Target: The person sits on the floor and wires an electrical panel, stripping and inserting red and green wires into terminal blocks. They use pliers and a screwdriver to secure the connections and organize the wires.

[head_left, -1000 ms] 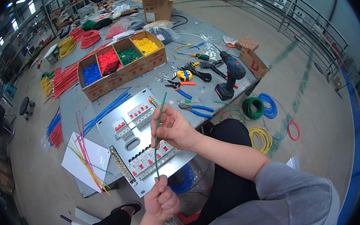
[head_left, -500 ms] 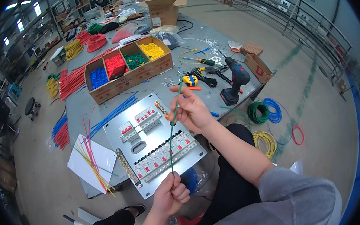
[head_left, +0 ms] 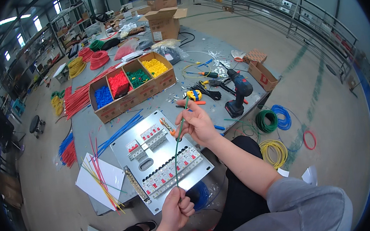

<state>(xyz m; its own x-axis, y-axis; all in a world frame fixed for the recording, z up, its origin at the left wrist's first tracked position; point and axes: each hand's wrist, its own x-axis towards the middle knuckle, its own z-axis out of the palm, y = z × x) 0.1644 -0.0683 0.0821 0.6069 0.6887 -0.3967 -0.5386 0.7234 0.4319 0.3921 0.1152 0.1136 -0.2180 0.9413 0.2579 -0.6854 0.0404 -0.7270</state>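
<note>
A thin green wire (head_left: 178,144) is stretched between both hands above a grey metal panel (head_left: 128,149) fitted with rows of white circuit breakers (head_left: 172,171). My right hand (head_left: 196,123) pinches the wire near its upper end, past the panel's far right edge. My left hand (head_left: 176,209) grips the lower end just below the panel's near edge. The wire runs nearly straight, tilted slightly right at the top.
A cardboard box (head_left: 132,87) with blue, red, green and yellow parts stands behind the panel. A cordless drill (head_left: 238,93), pliers and screwdrivers lie to the right. Cut wires on white paper (head_left: 100,178) lie left. Wire coils (head_left: 273,121) sit on the floor.
My right hand has risen up and right along the wire, from over the panel's middle to beyond its far edge. My left hand stayed low, and the wire now looks pulled straight.
</note>
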